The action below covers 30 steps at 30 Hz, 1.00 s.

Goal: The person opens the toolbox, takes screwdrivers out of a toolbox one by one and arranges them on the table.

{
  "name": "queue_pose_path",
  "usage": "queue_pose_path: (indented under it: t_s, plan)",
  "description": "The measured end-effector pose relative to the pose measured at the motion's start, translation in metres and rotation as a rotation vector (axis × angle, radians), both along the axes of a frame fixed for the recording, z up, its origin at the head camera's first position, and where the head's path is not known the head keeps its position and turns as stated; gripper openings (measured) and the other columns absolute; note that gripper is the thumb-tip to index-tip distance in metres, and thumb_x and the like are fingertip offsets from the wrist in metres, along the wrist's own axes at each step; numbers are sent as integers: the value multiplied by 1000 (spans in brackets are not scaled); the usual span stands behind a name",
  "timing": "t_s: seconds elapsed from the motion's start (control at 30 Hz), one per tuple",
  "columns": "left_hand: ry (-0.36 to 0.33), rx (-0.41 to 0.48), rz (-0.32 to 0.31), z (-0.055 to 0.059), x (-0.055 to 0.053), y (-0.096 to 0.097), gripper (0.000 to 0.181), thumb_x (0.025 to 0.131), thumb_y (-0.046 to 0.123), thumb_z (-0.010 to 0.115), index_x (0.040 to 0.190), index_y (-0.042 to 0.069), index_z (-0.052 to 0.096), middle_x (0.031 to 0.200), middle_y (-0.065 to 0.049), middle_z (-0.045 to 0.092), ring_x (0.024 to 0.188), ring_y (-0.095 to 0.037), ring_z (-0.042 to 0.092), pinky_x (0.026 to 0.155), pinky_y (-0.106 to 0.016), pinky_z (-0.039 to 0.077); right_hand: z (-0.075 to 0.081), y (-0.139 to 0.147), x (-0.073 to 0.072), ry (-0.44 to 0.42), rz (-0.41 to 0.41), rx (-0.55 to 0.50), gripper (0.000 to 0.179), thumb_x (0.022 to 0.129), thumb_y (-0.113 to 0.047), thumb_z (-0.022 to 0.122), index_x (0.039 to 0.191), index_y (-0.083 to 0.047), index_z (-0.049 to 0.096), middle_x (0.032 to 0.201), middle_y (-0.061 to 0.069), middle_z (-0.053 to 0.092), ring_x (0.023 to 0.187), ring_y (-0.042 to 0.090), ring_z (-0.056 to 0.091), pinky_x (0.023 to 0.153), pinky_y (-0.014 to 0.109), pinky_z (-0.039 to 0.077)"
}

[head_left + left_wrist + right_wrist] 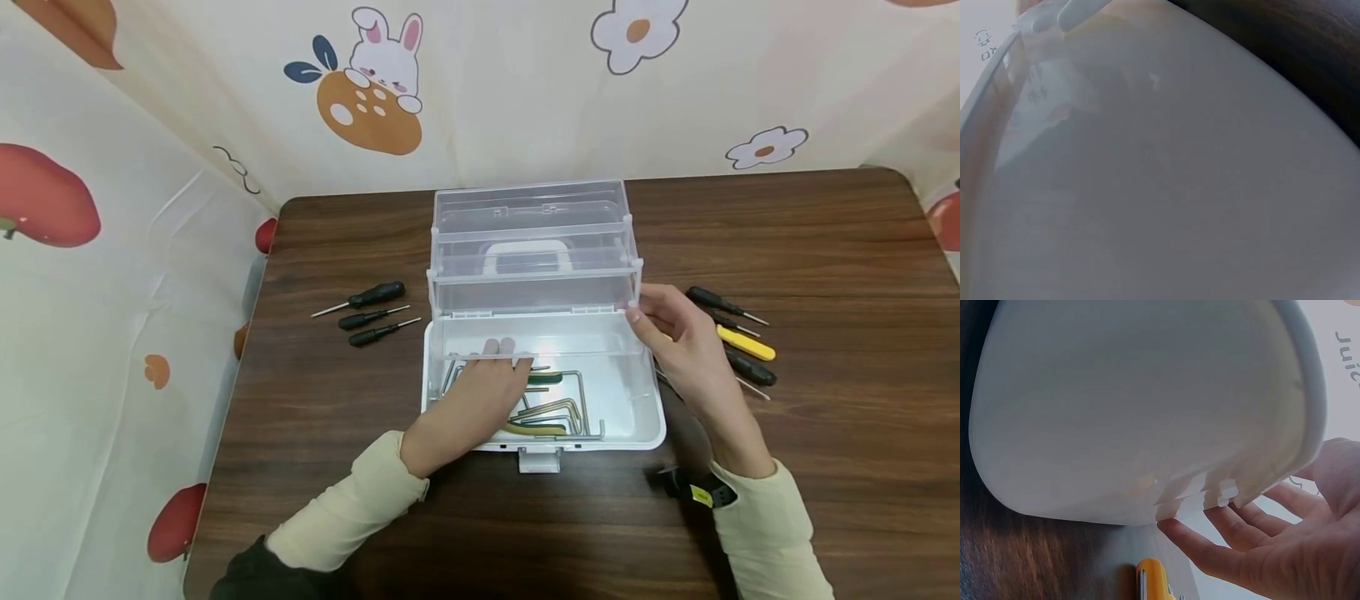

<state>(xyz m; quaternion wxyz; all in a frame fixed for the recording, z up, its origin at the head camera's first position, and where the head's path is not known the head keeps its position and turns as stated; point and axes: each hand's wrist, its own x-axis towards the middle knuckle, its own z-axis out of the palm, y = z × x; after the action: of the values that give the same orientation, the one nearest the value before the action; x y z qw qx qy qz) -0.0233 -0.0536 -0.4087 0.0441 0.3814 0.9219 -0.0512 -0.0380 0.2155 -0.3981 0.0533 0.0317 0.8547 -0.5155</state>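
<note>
A white toolbox (626, 421) stands open on the table, its see-through tiered upper part (532, 250) raised at the back. My left hand (476, 392) reaches into the bottom compartment with its fingers extended; the fingertips show through the clear panel. Beside it lie several L-shaped hex keys (558, 408) and green and yellow-green curved pieces (545, 378), whose kind I cannot tell. At the right rear corner my right hand (682, 350) holds the clear part's edge, thumb in front. In the right wrist view the right fingers (1210, 550) are against the box's back corner.
Three black-handled screwdrivers (375, 293) lie left of the toolbox. To its right are several more dark-handled screwdrivers (750, 367) and a yellow-handled tool (745, 342), partly behind the right hand. A patterned cloth wall (525, 125) rises behind the wooden table (847, 333).
</note>
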Motion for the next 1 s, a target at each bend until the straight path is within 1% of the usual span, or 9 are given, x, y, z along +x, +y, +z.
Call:
queue_pose_path:
  t_s: [0.1,0.23,0.33,0.43,0.6,0.73,0.8,0.9,1.0]
  plan:
    - [15,1,-9,-1,-1,0,26,97,12,69,121,3,65,96,-9,63,86,-20,56,66,-32,58,0,0,0,-1,0,2,43,107,-33,59,145,-13,59,129,16,70,119,29,65,78,15,52]
    - [0,8,5,-1,-3,0,20,99,10,64,118,3,62,97,-9,61,87,-21,57,69,-36,58,1,0,0,-2,2,3,43,107,-34,59,145,-13,58,129,16,70,121,31,65,80,14,51]
    - [-34,22,24,0,-3,0,18,99,8,61,116,3,61,98,-10,60,88,-22,57,69,-37,57,1,0,0,-3,3,-4,44,107,-33,59,145,-11,58,130,17,69,122,33,65,80,14,51]
    - [-49,30,27,-1,-3,0,19,98,7,62,116,3,61,99,-10,59,88,-22,56,68,-36,57,1,0,0,-6,5,-6,44,107,-34,59,145,-11,57,130,17,69,124,34,65,80,14,51]
    - [-26,44,18,-3,-4,-1,14,97,5,61,110,6,58,95,-8,56,83,-20,52,65,-33,52,0,1,0,-8,6,-4,45,107,-34,58,145,-10,57,130,17,69,124,35,65,80,14,51]
    - [-27,59,-1,-3,-4,-1,10,100,1,55,107,7,55,89,-6,53,78,-18,49,62,-32,50,0,0,0,-8,6,-3,44,107,-33,59,145,-10,57,130,18,69,123,35,65,80,13,51]
    - [-39,61,-11,-3,-4,-2,11,101,0,53,109,7,55,87,-5,53,78,-18,51,63,-32,53,0,0,0,-9,5,0,44,107,-33,59,144,-10,57,130,18,69,123,34,65,80,13,51]
    - [-90,77,-20,-2,-4,-3,13,102,-2,53,111,8,55,87,-4,54,78,-17,54,64,-33,55,1,0,0,-12,5,2,44,107,-33,59,144,-10,57,130,18,69,123,35,65,80,13,50]
    - [-146,105,-53,1,-3,-4,16,102,-2,55,114,9,54,94,-3,60,82,-17,58,69,-33,57,2,0,0,-17,3,7,44,107,-34,59,144,-10,58,131,17,68,124,35,65,81,14,50]
